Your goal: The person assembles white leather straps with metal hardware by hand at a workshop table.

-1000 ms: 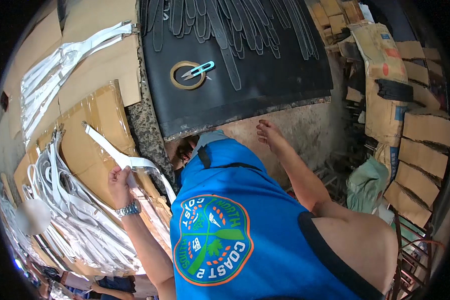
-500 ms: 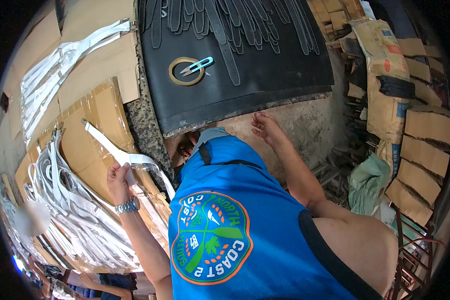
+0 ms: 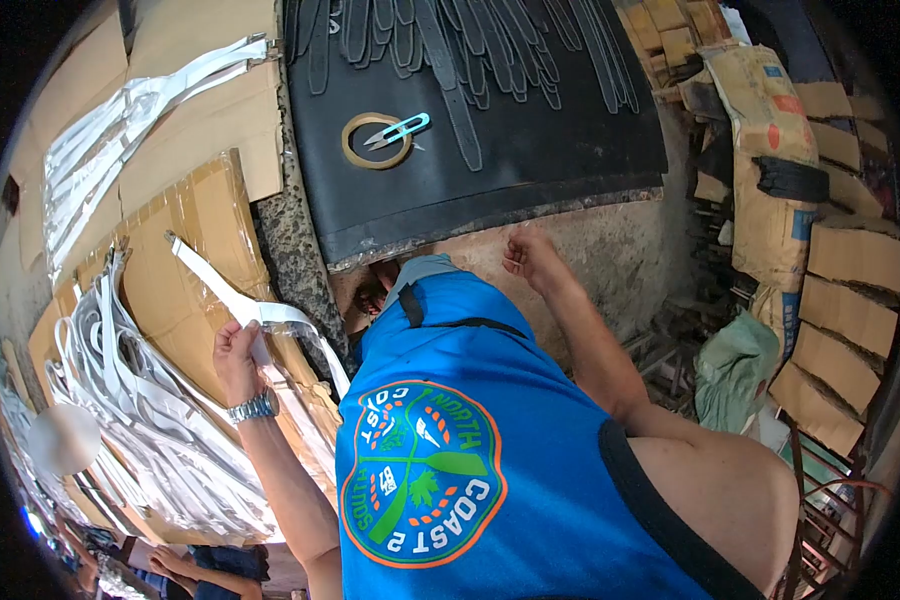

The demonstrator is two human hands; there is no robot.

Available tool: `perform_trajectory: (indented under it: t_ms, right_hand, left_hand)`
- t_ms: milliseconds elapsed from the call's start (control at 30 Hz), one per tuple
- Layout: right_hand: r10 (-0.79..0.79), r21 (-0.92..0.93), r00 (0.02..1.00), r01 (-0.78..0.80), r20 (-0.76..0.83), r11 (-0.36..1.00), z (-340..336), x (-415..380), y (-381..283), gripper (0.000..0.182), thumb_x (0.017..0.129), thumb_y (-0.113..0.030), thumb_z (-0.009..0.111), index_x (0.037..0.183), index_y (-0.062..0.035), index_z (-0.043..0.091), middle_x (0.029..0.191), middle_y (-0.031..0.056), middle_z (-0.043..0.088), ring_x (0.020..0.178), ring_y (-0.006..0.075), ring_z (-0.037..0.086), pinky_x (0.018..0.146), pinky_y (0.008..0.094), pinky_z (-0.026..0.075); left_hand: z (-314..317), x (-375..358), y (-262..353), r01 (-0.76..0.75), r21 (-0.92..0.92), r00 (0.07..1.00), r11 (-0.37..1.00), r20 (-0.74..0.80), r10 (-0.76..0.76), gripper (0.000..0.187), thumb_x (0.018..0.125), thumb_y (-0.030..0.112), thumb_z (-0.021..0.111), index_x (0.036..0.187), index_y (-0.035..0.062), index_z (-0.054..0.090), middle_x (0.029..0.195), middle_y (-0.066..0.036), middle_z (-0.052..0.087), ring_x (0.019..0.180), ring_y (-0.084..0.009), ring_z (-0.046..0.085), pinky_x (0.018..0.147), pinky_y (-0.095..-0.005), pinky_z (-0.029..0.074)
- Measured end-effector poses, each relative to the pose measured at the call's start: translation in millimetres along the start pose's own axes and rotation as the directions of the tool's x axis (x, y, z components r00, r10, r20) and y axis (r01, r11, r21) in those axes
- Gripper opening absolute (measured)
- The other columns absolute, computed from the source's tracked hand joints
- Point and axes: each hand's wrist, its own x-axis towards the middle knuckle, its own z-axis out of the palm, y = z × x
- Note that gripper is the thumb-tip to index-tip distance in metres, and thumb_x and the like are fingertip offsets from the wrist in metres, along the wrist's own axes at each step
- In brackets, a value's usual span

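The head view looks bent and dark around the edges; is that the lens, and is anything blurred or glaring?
Head view: probably a very wide lens, given the black, rounded corners; a round, blurred grey patch hides what lies behind it at left; glare whitens the clear plastic around the long white straps; light and shadow streak the blue sleeveless shirt.

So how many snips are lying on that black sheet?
1 visible: the blue-handled snips, lying across the tan ring on the black sheet. More could be hidden under the dark straps.
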Motion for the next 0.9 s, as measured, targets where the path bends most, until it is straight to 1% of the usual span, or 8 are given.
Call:
perform_trajectory:
  t_ms: [200,233,467,533,667,767,867,900]
  right_hand:
    - [-0.016,-0.342,0.992,0.058,0.125,0.938,51,-55,-12,0.019,0.090,-0.027,0.063,0.096,-0.0089,0.059,0.087,0.0044,0.058,0.079,0.0159,0.058,0.069,0.0331,0.051]
    - [-0.111,-0.435,0.970,0.198,0.217,0.879,67,-59,-18,0.020,0.091,-0.027,0.063,0.095,-0.0082,0.058,0.084,0.0027,0.058,0.076,0.0135,0.057,0.066,0.0299,0.050]
    - [-0.120,-0.346,0.513,0.715,0.850,0.607,235,-86,-51,0.017,0.093,-0.021,0.061,0.087,-0.0050,0.057,0.076,-0.0031,0.052,0.067,0.0061,0.047,0.060,0.0239,0.042]
    - [0.076,-0.478,0.517,0.715,0.853,0.510,285,-106,-58,0.018,0.091,-0.021,0.063,0.088,-0.0033,0.059,0.075,0.0003,0.057,0.067,0.0100,0.055,0.061,0.0312,0.048]
    - [0.122,-0.405,0.386,0.869,0.914,0.283,344,-79,-22,0.023,0.086,-0.025,0.066,0.088,-0.0023,0.065,0.077,0.0092,0.066,0.069,0.0199,0.062,0.066,0.0361,0.049]
    - [0.145,-0.451,0.428,0.865,0.892,0.219,360,-75,-13,0.022,0.085,-0.025,0.067,0.085,-0.0032,0.066,0.077,0.0120,0.068,0.073,0.0250,0.065,0.067,0.0371,0.049]
    - [0.113,-0.432,0.419,0.891,0.901,0.139,366,-76,-14,0.019,0.086,-0.021,0.068,0.083,-0.0024,0.063,0.071,0.0091,0.064,0.066,0.0192,0.060,0.061,0.0344,0.046]
    - [0.091,-0.432,0.424,0.896,0.901,0.100,367,-74,-12,0.018,0.085,-0.021,0.067,0.082,-0.0031,0.064,0.072,0.0109,0.065,0.068,0.0235,0.062,0.062,0.0366,0.047]
  left_hand:
    - [9,-12,11,0.000,0.171,0.998,0.985,-0.058,0.010,0.025,0.081,0.007,0.073,0.100,0.0022,0.059,0.084,-0.006,0.067,0.072,-0.0133,0.062,0.063,-0.0257,0.050]
    - [8,-14,8,-0.041,0.107,0.998,0.993,-0.051,0.046,0.025,0.080,0.007,0.073,0.101,0.0027,0.059,0.084,-0.006,0.067,0.071,-0.0134,0.062,0.063,-0.0256,0.050]
    - [28,-23,14,-0.134,0.090,0.985,0.987,-0.099,0.143,0.029,0.077,0.001,0.074,0.090,0.0017,0.048,0.073,-0.005,0.061,0.062,-0.0111,0.060,0.054,-0.0243,0.049]
    - [33,-27,18,-0.136,0.143,0.982,0.980,-0.115,0.153,0.029,0.077,0.002,0.074,0.088,0.0020,0.048,0.071,-0.003,0.059,0.060,-0.0098,0.058,0.053,-0.0241,0.048]
    - [37,-30,22,-0.146,0.235,0.972,0.961,-0.145,0.183,0.027,0.075,0.002,0.074,0.084,0.0038,0.048,0.067,0.000,0.054,0.057,-0.0071,0.050,0.049,-0.0237,0.043]
    - [37,-32,19,-0.152,0.093,0.978,0.984,-0.132,0.164,0.030,0.074,0.009,0.079,0.084,0.0060,0.051,0.067,0.002,0.054,0.057,-0.0052,0.048,0.049,-0.0217,0.039]
    - [38,-28,15,-0.189,0.167,0.966,0.968,-0.145,0.214,0.027,0.075,0.003,0.073,0.083,0.0045,0.047,0.066,0.000,0.054,0.055,-0.0067,0.049,0.045,-0.0240,0.040]
    - [38,-28,15,-0.190,0.159,0.966,0.969,-0.145,0.213,0.027,0.075,0.003,0.073,0.083,0.0045,0.047,0.066,-0.001,0.055,0.054,-0.0067,0.049,0.045,-0.0242,0.039]
